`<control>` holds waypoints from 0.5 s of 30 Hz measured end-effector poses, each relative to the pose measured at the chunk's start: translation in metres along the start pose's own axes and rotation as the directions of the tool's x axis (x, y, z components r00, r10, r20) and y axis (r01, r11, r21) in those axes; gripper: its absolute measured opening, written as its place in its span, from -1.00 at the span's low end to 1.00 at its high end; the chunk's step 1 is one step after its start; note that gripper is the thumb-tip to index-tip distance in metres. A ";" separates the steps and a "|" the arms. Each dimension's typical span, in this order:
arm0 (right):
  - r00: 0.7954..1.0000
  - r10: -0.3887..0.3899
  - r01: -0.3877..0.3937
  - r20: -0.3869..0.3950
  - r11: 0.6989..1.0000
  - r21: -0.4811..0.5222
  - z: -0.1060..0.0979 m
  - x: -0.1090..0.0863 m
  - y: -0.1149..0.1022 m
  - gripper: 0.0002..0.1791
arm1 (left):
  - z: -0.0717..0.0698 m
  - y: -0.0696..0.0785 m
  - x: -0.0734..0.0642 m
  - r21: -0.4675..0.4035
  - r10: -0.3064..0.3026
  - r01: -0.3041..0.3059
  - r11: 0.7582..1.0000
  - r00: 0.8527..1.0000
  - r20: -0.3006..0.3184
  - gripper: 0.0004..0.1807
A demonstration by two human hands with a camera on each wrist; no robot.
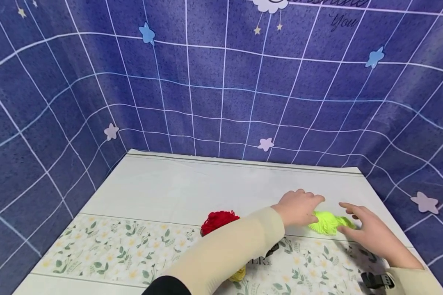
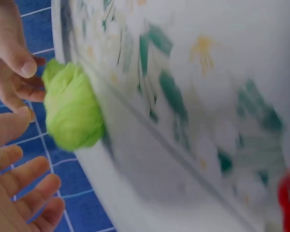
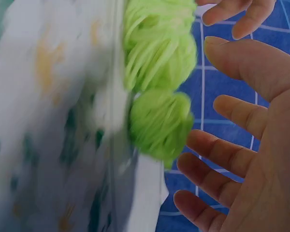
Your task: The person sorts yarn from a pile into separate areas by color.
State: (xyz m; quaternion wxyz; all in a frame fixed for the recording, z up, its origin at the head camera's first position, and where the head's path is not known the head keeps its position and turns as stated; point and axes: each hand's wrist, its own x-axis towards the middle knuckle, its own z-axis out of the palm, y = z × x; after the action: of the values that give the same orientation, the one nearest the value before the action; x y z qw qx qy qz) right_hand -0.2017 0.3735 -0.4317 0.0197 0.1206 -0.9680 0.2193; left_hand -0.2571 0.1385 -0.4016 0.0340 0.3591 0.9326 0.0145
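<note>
A neon green bundle of yarn (image 1: pixel 327 223) lies on the white part of the table at the right, looking narrowed between two lobes in the right wrist view (image 3: pixel 159 58). My left hand (image 1: pixel 299 208) hovers at its left side, fingers spread and loosely bent. On the other side is my right hand (image 1: pixel 369 229), thumb and fingers apart around the bundle's right end. Both wrist views show a gap between the nearer hand's fingers and the yarn. Neither hand grips anything.
Red yarn (image 1: pixel 218 221) lies left of centre, partly behind my left sleeve (image 1: pixel 229 246). Some yellow yarn (image 1: pixel 238 274) peeks out below that sleeve. A floral strip (image 1: pixel 122 250) crosses the table. Blue gridded curtain (image 1: pixel 206 82) stands behind and at both sides.
</note>
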 end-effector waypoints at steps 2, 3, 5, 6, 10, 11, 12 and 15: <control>0.999 -0.036 0.036 -0.022 0.999 -0.006 -0.001 0.002 -0.007 -0.15 | -0.008 -0.005 -0.007 -0.010 0.003 -0.003 1.000 1.000 -0.001 -0.27; 0.998 -0.054 0.054 -0.030 0.999 -0.007 -0.002 0.002 -0.011 -0.17 | -0.011 -0.008 -0.010 -0.016 0.004 -0.004 1.000 1.000 0.001 -0.27; 0.995 -0.084 0.083 -0.049 0.996 -0.015 -0.002 0.004 -0.019 -0.20 | -0.016 -0.012 -0.016 -0.021 0.013 -0.013 1.000 1.000 0.001 -0.27; 0.994 -0.095 0.093 -0.057 0.995 -0.023 -0.002 0.005 -0.024 -0.21 | -0.019 -0.015 -0.020 -0.022 0.020 -0.020 1.000 1.000 -0.002 -0.27; 0.992 -0.116 0.114 -0.059 0.993 -0.032 -0.002 0.009 -0.044 -0.23 | -0.027 -0.024 -0.034 -0.021 0.041 -0.041 0.999 0.999 -0.007 -0.26; 0.991 -0.120 0.118 -0.058 0.992 -0.035 -0.003 0.010 -0.049 -0.24 | -0.029 -0.027 -0.038 -0.016 0.047 -0.047 0.999 0.999 -0.012 -0.26; 0.991 -0.124 0.122 -0.057 0.992 -0.034 -0.003 0.011 -0.053 -0.24 | -0.031 -0.030 -0.043 -0.012 0.052 -0.053 0.999 0.998 -0.018 -0.26; 0.987 -0.147 0.145 -0.058 0.989 -0.035 -0.004 0.012 -0.066 -0.26 | -0.035 -0.041 -0.055 -0.009 0.071 -0.071 0.997 0.997 -0.038 -0.26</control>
State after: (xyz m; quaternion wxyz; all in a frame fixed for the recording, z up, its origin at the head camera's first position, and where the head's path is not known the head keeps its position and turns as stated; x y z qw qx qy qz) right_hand -0.1977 0.3144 -0.3994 0.0670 0.1841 -0.9587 0.2062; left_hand -0.2463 0.0709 -0.3655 0.0178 0.3914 0.9197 0.0270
